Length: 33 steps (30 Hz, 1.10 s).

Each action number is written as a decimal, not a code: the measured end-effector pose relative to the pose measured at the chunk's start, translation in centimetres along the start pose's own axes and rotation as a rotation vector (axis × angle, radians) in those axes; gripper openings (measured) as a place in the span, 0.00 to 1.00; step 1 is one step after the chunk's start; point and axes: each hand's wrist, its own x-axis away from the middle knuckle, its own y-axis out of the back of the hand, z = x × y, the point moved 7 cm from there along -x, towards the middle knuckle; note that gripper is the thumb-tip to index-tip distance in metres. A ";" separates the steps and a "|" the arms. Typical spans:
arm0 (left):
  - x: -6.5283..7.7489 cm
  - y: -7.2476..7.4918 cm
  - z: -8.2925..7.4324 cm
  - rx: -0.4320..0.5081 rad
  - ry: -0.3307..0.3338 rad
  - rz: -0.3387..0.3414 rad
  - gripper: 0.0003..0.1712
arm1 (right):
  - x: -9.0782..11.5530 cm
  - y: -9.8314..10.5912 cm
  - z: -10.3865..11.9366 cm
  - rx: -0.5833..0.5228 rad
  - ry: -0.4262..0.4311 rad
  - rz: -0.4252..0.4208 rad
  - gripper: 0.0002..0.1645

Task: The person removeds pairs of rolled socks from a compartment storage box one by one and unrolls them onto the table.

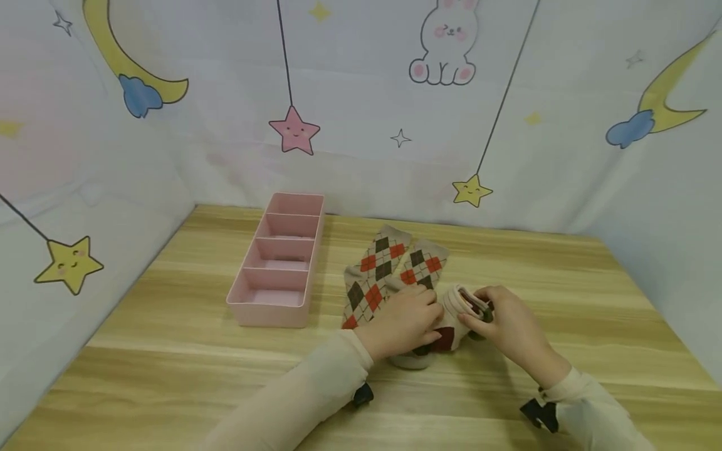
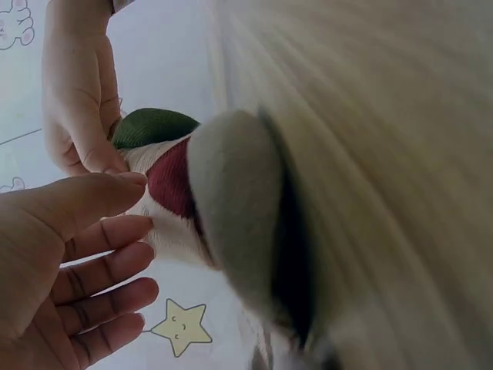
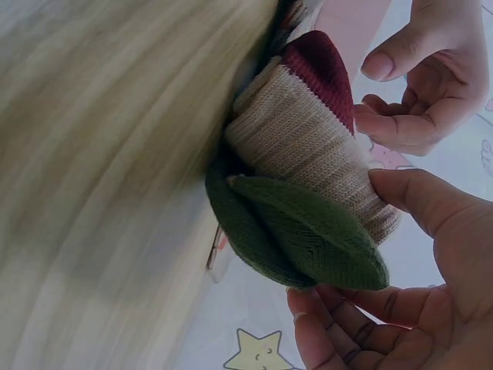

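A beige bundle of rolled socks (image 1: 455,313) with a maroon patch and green ends (image 3: 308,231) stands on the table. My right hand (image 1: 516,329) holds it from the right, thumb on the ribbed beige side and fingers at the green part. On the other side, my left hand (image 1: 403,319) is close by the maroon patch (image 2: 171,179), its thumb and fingers apart and loosely bent. Two argyle socks (image 1: 369,294) with red and dark diamonds lie flat behind and under the left hand, partly hidden by it. A greyish sock end (image 2: 235,208) shows beside the bundle.
A pink box (image 1: 271,316) with several compartments stands on the wooden table (image 1: 169,376), left of the socks. Behind the table hangs a white cloth (image 1: 361,169) printed with stars, moons and a rabbit. Similar cloth covers both sides.
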 end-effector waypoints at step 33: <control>-3.4 -1.9 -0.7 -0.052 0.051 0.075 0.21 | 2.5 -0.4 -3.3 0.056 -0.088 0.019 0.29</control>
